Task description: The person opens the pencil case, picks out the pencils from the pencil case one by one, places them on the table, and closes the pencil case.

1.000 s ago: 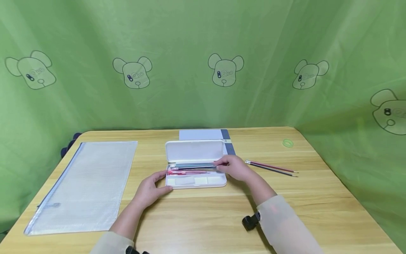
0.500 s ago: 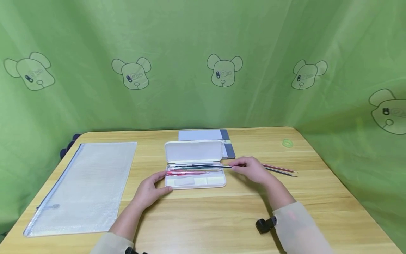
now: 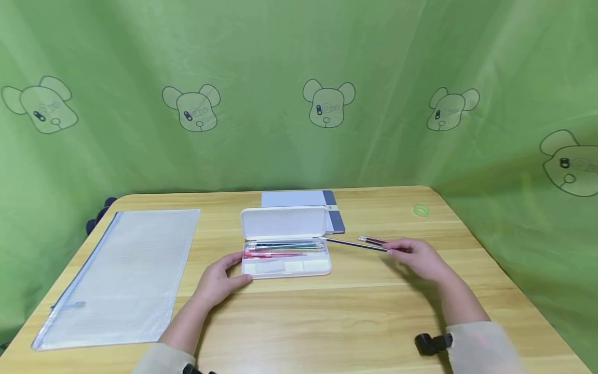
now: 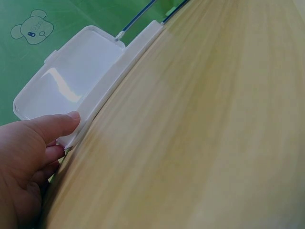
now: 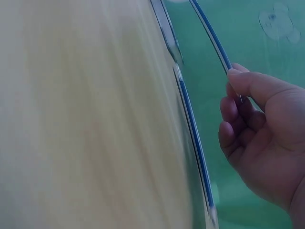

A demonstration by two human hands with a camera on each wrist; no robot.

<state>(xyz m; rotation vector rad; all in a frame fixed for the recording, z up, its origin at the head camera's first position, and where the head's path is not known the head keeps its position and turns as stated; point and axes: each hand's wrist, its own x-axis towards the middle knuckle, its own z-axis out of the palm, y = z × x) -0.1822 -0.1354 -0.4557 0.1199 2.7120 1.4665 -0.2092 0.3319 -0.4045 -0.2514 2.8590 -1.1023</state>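
A white pencil case (image 3: 306, 268) lies open mid-table, its lid (image 3: 284, 222) raised at the back. Inside are several pencils (image 3: 285, 245) and red-pink pens (image 3: 275, 254). My left hand (image 3: 217, 280) holds the case's left end, thumb (image 4: 59, 125) against the front wall and fingers curled at the end. My right hand (image 3: 420, 259) pinches a dark striped pencil (image 3: 355, 243) above the table, right of the case; the pencil's far end is near the case's right edge. Below and behind that hand lie loose pencils (image 3: 370, 240), partly covered by it in the head view.
A translucent mesh zip pouch (image 3: 123, 275) lies on the left of the wooden table (image 3: 299, 322). Behind the case is a notebook-like flat item (image 3: 334, 213) with a dark edge. A green ring (image 3: 421, 210) sits at the back right. Green curtain (image 3: 261, 156) surrounds the table.
My right hand has drawn a dark pencil out of the case and carried it rightward, over the loose pencils. The left hand stays on the case.
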